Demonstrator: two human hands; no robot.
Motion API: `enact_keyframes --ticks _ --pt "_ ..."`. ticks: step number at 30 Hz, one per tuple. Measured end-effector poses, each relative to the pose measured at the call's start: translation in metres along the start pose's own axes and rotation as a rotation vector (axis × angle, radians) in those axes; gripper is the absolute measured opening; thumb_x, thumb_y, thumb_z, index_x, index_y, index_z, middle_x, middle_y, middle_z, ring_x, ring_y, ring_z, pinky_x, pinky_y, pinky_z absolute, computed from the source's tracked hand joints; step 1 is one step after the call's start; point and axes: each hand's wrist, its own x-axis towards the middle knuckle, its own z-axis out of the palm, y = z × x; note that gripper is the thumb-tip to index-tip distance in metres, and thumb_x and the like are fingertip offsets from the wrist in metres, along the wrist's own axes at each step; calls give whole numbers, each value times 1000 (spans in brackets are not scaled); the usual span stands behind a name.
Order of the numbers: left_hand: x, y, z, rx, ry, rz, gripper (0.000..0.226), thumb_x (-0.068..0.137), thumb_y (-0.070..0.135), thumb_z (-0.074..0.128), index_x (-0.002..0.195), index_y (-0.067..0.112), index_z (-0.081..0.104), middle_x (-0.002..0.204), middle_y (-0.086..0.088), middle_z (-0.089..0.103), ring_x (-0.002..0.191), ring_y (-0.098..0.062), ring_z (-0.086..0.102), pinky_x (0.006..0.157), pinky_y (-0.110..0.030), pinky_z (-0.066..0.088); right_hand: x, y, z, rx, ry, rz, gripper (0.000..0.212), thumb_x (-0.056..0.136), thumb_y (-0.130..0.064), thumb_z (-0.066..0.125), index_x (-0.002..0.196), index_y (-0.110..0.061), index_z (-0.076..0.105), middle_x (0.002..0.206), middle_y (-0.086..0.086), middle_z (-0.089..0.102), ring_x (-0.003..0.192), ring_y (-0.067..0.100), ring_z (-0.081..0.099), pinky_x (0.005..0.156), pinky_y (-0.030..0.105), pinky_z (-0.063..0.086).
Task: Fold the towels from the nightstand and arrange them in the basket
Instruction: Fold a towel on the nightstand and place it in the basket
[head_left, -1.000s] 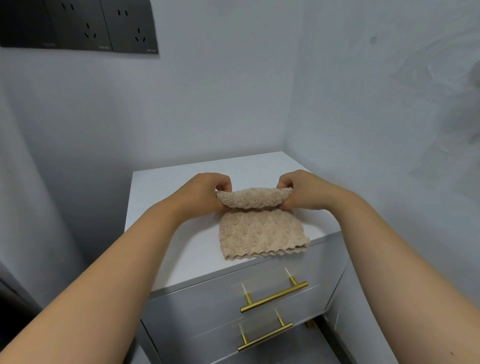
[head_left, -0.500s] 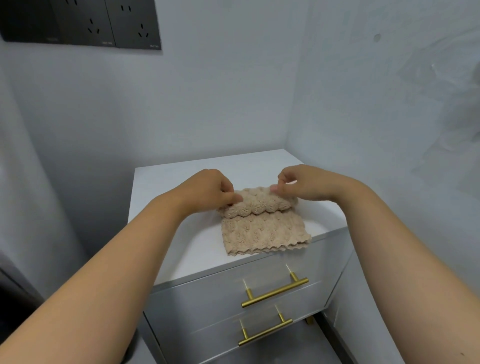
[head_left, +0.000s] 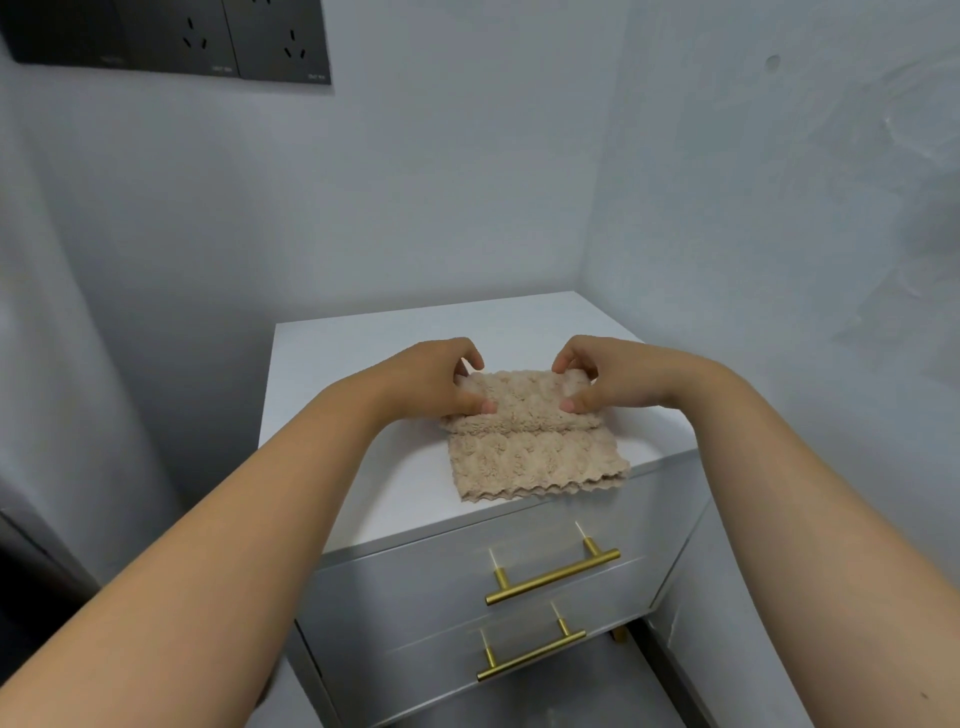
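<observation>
- Towel (head_left: 530, 441): beige, with a bumpy pile. It lies on the front right part of the nightstand worktop (head_left: 363, 364). Its far part is doubled over toward the person, forming a thick roll-like fold across its width. The scalloped near edge reaches the front edge of the worktop.
- Left hand (head_left: 436, 382): pinches the left end of the fold, thumb on top, fingers curled over the far edge. The fingertips are hidden behind the fabric.
- Right hand (head_left: 602, 382): pinches the right end of the fold in the same way, thumb on top and fingers curled behind.
- Layer count: the hands cover both ends of the fold, so the number of layers under it cannot be read.
- Nightstand front: two drawers with an upper brass bar handle (head_left: 553, 577) and a lower brass bar handle (head_left: 530, 657). The base is cut off by the bottom of the view.
- Wall socket panel (head_left: 171, 41): dark, upper left, cut off by the top edge. Its lettering is too small to read.
</observation>
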Motion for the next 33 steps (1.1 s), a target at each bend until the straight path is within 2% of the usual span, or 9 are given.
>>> enact_keyframes --ticks 3,6,7,8,15,24,28,31,33 --pt "0 1 -3 60 -72 -48 60 79 52 68 126 18 53 109 1 55 94 -12 49 83 -24 37 3 1 1 -6 -26 29 44 80 -26 75 116 -27 50 108 -8 54 101 16 55 94 34 45" --pt "-2 1 -3 22 -94 -86 43 76 53 70 84 14 54 68 -4 40 65 -9 27 61 -28 31 4 0 1 -23 -23 39 38 77 -23 77 109 -21 57 102 -6 60 99 18 58 92 36 47" --pt "-3 1 -3 -4 -75 -84 43 75 51 73 82 12 55 66 -8 39 61 -17 42 60 -28 33 4 -1 1 -21 -4 36 33 76 -21 78 103 -18 59 98 -4 61 95 19 58 89 36 47" --pt "-2 0 -3 -27 -36 -77 44 74 47 75 91 10 58 73 -8 47 81 -14 54 63 -27 37 4 -2 1 -17 26 26 30 75 -20 79 99 -16 61 95 -2 62 91 19 59 84 36 47" --pt "3 6 3 -11 410 64 32 73 20 77 87 17 48 83 5 54 78 -19 48 57 -27 34 8 -12 7 22 403 -77 30 73 -7 72 84 -19 47 85 -6 51 74 13 49 57 27 37" --pt "-8 6 -6 42 122 182 30 77 45 71 88 21 56 93 11 52 91 -8 46 74 -20 37 -8 -9 -8 -48 86 -7 43 73 -33 80 105 -21 53 90 -12 49 77 5 46 66 25 37" --pt "-13 12 -10 -127 139 115 34 93 44 51 76 20 67 85 13 62 86 -2 54 72 -17 38 -12 -10 -11 29 93 -35 35 87 -51 58 91 -16 63 91 -5 62 83 8 55 86 30 43" --pt "-8 13 -4 -146 179 99 29 89 36 62 69 15 66 71 7 65 65 -7 58 65 -22 44 -7 -11 -7 40 145 -33 43 92 -45 54 80 -5 63 78 3 63 75 18 56 80 33 44" --pt "-5 13 2 -81 224 128 23 81 34 72 76 13 63 81 4 62 77 -12 58 69 -23 45 -2 -9 -4 20 106 -38 33 87 -39 64 74 -9 59 89 5 69 88 25 62 85 37 47"
